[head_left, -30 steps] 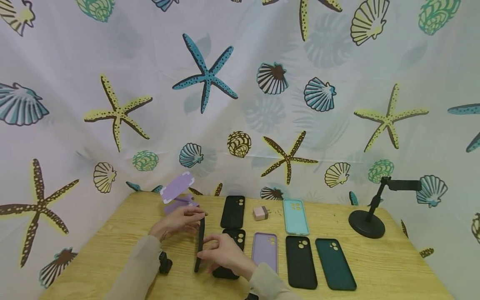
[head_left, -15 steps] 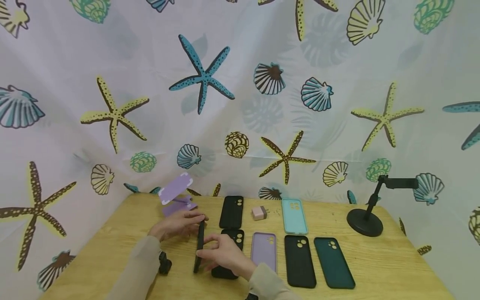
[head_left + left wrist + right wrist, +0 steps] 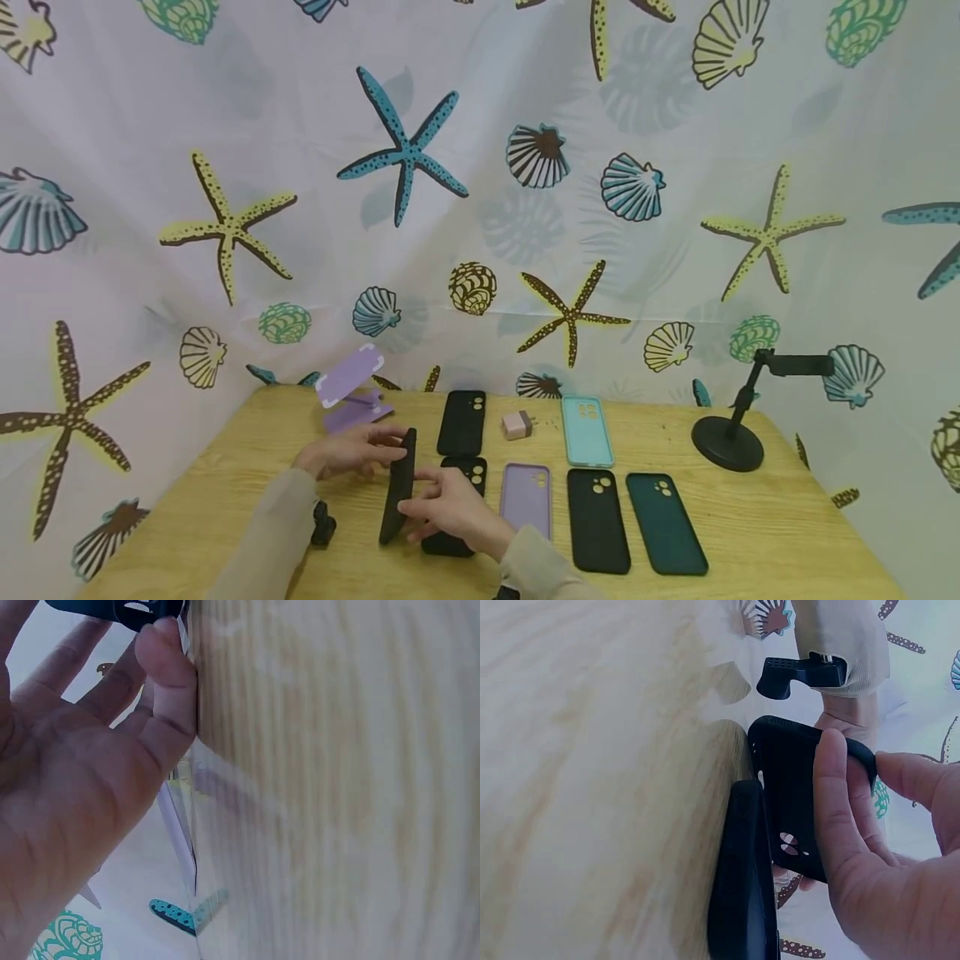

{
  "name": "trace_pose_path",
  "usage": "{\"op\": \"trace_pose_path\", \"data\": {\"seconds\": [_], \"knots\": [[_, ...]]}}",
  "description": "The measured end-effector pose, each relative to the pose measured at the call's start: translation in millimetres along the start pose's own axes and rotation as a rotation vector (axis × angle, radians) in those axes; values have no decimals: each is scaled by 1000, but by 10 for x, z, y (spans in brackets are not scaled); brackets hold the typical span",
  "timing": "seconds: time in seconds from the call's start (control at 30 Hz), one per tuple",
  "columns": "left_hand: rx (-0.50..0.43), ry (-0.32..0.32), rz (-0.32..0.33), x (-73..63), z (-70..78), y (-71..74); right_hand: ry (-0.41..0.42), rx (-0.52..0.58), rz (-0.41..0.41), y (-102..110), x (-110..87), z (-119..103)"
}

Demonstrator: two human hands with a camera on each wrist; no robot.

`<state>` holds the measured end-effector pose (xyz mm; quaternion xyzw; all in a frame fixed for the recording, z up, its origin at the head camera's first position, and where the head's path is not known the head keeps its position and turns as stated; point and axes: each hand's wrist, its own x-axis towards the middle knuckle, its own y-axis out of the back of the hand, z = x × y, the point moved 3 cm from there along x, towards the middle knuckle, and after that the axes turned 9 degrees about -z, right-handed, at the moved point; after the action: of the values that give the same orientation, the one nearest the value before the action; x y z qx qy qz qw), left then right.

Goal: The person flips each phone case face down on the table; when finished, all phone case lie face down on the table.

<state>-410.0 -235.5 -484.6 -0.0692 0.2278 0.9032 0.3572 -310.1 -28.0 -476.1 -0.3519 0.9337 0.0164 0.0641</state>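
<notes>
A black, thin-walled, matte-looking phone case point(image 3: 399, 487) is held on edge above or on the pale wood-grain table point(image 3: 187, 500); whether it touches cannot be told. The person's left hand point(image 3: 351, 454) pinches its far end at twelve o'clock, near the camera cut-outs point(image 3: 789, 841), and the right hand point(image 3: 456, 510) grips its upper long rim from three o'clock, thumb and fingers on either side. A second black phone case point(image 3: 448, 544) lies flat at four o'clock from it, partly under the right hand.

The held case should be very light, springy rather than rigid, fairly grippy and hard to break. Its raised long rims near the corners look the safest hold; squeezing mid-wall would probably bow it, and the cut-out corner offers less to grip.
</notes>
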Motion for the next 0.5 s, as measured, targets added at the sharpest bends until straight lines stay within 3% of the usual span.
{"op": "trace_pose_path", "data": {"seconds": [0.23,0.5], "knots": [[31,-23,7,-25,24,-28,0,0,15,11,-41,45],[123,-27,78,-8,-4,2,-46,-34,24,19,-71,64]]}}
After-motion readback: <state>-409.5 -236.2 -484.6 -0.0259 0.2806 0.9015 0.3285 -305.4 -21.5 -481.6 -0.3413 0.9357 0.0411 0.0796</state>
